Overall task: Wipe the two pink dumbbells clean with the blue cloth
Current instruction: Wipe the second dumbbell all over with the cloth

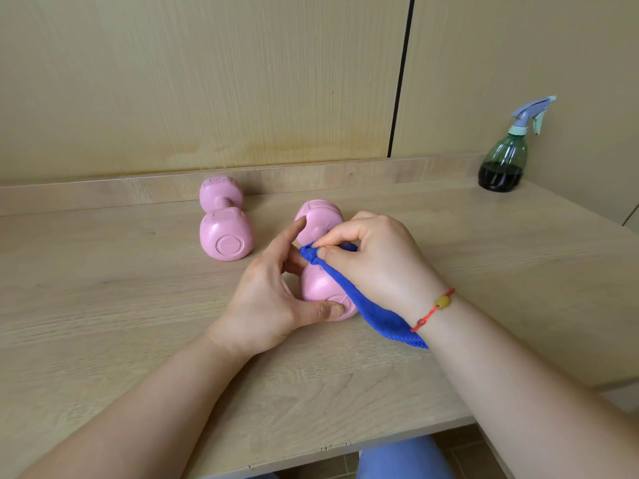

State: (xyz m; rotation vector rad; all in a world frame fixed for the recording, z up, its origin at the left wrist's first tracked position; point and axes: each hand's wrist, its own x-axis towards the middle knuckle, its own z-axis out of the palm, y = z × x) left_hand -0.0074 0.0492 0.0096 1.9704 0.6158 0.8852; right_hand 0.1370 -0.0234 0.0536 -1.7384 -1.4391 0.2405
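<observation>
Fingers (pixel 337 235) of the right hand (pixel 375 261) pinch the blue cloth (pixel 380 318) on the near dumbbell (pixel 316 285), in the middle of the table (pixel 138 305). The left hand (pixel 271 300) holds that dumbbell's near end, thumb pressed on it. The other dumbbell (pixel 224 223) lies by the back edge. A spray bottle (pixel 503 160) stands in the back right corner.

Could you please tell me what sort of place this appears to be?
Likely a home room, though unsure: a wooden desk against matching cabinet panels, with a spray bottle on it.
</observation>
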